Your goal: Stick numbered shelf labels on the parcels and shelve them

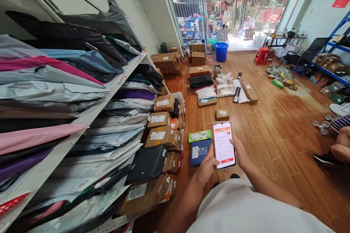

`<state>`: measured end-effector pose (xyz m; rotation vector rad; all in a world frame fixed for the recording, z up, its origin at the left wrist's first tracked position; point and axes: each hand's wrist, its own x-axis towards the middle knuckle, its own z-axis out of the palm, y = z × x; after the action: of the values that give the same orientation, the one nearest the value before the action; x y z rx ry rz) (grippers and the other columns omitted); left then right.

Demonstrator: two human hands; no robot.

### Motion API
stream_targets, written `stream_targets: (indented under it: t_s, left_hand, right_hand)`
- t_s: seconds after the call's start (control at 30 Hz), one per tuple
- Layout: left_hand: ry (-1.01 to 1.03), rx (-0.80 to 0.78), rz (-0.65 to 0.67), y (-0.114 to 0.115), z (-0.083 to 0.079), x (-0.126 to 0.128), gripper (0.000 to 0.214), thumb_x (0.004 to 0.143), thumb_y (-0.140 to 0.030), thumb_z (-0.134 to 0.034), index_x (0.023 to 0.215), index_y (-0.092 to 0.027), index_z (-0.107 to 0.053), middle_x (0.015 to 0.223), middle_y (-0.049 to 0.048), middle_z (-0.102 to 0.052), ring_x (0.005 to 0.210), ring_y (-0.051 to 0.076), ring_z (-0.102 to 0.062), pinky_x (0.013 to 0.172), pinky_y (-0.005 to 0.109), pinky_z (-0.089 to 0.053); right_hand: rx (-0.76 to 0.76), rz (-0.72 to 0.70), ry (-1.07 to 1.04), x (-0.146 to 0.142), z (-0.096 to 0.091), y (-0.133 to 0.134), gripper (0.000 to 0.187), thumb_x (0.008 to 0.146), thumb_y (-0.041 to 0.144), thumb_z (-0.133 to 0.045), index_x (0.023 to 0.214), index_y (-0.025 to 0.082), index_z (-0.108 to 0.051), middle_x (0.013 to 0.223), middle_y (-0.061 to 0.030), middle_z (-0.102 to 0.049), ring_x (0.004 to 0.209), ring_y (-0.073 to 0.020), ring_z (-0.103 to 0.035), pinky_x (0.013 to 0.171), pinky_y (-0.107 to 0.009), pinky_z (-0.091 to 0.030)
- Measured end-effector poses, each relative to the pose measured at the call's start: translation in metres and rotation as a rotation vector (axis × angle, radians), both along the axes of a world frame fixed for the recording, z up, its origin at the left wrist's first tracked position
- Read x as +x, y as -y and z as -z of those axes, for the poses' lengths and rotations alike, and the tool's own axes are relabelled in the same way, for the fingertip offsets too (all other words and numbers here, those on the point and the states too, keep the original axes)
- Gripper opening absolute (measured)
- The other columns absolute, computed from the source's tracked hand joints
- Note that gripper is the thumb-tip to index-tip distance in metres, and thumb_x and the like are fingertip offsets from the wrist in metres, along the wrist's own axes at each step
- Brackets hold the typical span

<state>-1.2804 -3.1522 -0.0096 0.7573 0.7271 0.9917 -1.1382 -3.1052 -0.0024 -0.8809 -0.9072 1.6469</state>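
Note:
A smartphone (224,146) with a lit white screen and a red button near its bottom is held upright in front of my body. My left hand (207,162) grips its lower left side, the thumb at the screen's lower corner. On the right edge, my right hand (240,150) closes round the phone with its thumb by the screen. Partly behind my left hand, a blue box (199,151) lies on the floor beside a green package (200,136). A small brown carton (222,114) sits just beyond the phone.
Shelves (117,91) full of bagged parcels stand on my left, with cartons (161,134) stacked on the lower levels. More parcels (224,84) lie ahead on the wooden floor. Farther off are a blue bin (221,51) and a red stool (261,55). Another person's leg (340,145) shows at right.

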Motion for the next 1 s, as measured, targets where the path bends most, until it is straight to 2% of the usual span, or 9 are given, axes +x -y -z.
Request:
stream_targets:
  t_s: [0.13, 0.37, 0.47, 0.6, 0.73, 0.87, 0.93, 1.0]
  left_hand:
    - [0.045, -0.034, -0.045, -0.001, -0.001, -0.003, 0.09, 0.074, -0.025, -0.057, 0.155, -0.035, -0.023, 0.153, 0.0072, -0.047, 0.124, 0.037, -0.058, 0.065, 0.034, -0.063]
    - [0.053, -0.033, -0.036, 0.0, 0.001, -0.009, 0.088, 0.076, -0.029, -0.059, 0.156, -0.033, -0.022, 0.148, 0.0106, -0.051, 0.116, 0.038, -0.062, 0.062, 0.038, -0.064]
    - [0.071, -0.038, -0.049, 0.0, -0.001, -0.011, 0.087, 0.076, -0.03, -0.058, 0.156, -0.034, -0.023, 0.147, 0.0098, -0.051, 0.116, 0.038, -0.062, 0.062, 0.039, -0.064]
    - [0.098, -0.048, -0.057, 0.001, 0.0, -0.014, 0.085, 0.078, -0.032, -0.059, 0.155, -0.035, -0.024, 0.146, 0.0095, -0.053, 0.11, 0.035, -0.065, 0.06, 0.036, -0.063]
    - [0.099, -0.061, -0.015, -0.001, 0.0, -0.017, 0.087, 0.082, -0.035, -0.06, 0.156, -0.04, -0.016, 0.147, 0.008, -0.052, 0.108, 0.031, -0.065, 0.06, 0.033, -0.062]
    - [-0.095, -0.061, -0.036, -0.01, 0.004, -0.014, 0.087, 0.087, -0.049, -0.062, 0.158, -0.037, -0.013, 0.136, 0.0099, -0.059, 0.093, 0.025, -0.066, 0.053, 0.026, -0.056]
    - [-0.231, -0.036, -0.105, -0.017, 0.012, -0.012, 0.087, 0.087, -0.061, -0.059, 0.158, -0.03, -0.02, 0.124, 0.011, -0.064, 0.08, 0.021, -0.063, 0.048, 0.023, -0.05]
    - [-0.334, -0.028, -0.199, -0.021, 0.027, -0.012, 0.087, 0.084, -0.07, -0.057, 0.155, -0.025, -0.032, 0.102, 0.0075, -0.066, 0.068, 0.016, -0.057, 0.043, 0.02, -0.041]
  right_hand:
    - [-0.027, 0.011, -0.01, -0.006, 0.001, 0.003, 0.035, 0.07, 0.046, -0.067, 0.093, 0.021, -0.068, 0.096, -0.0055, -0.078, 0.088, -0.0281, -0.071, 0.08, -0.04, -0.055]
    - [-0.04, 0.004, -0.039, -0.014, 0.006, 0.004, 0.039, 0.071, 0.049, -0.064, 0.097, 0.022, -0.068, 0.098, -0.0053, -0.077, 0.092, -0.0286, -0.07, 0.08, -0.04, -0.056]
    - [-0.021, 0.002, -0.053, -0.016, 0.011, 0.005, 0.043, 0.071, 0.055, -0.067, 0.099, 0.022, -0.069, 0.103, -0.0055, -0.077, 0.098, -0.0294, -0.07, 0.087, -0.041, -0.055]
    - [-0.018, 0.026, -0.088, -0.02, 0.017, 0.009, 0.059, 0.073, 0.071, -0.064, 0.108, 0.023, -0.069, 0.114, -0.0061, -0.075, 0.112, -0.0297, -0.066, 0.096, -0.044, -0.051]
    - [-0.103, 0.04, -0.177, -0.026, 0.019, 0.011, 0.064, 0.071, 0.078, -0.064, 0.106, 0.025, -0.071, 0.111, -0.005, -0.077, 0.107, -0.0288, -0.069, 0.098, -0.044, -0.052]
    - [-0.213, -0.007, -0.246, -0.028, 0.022, 0.004, 0.066, 0.067, 0.08, -0.066, 0.103, 0.025, -0.072, 0.102, -0.0065, -0.079, 0.095, -0.0302, -0.073, 0.089, -0.045, -0.056]
    - [-0.249, -0.002, -0.264, -0.025, 0.025, -0.002, 0.066, 0.068, 0.08, -0.065, 0.103, 0.024, -0.072, 0.104, -0.0077, -0.079, 0.098, -0.0312, -0.073, 0.086, -0.046, -0.057]
    - [-0.259, 0.062, -0.277, -0.02, 0.029, -0.009, 0.064, 0.067, 0.078, -0.067, 0.101, 0.024, -0.071, 0.105, -0.0079, -0.079, 0.1, -0.0317, -0.073, 0.085, -0.046, -0.057]
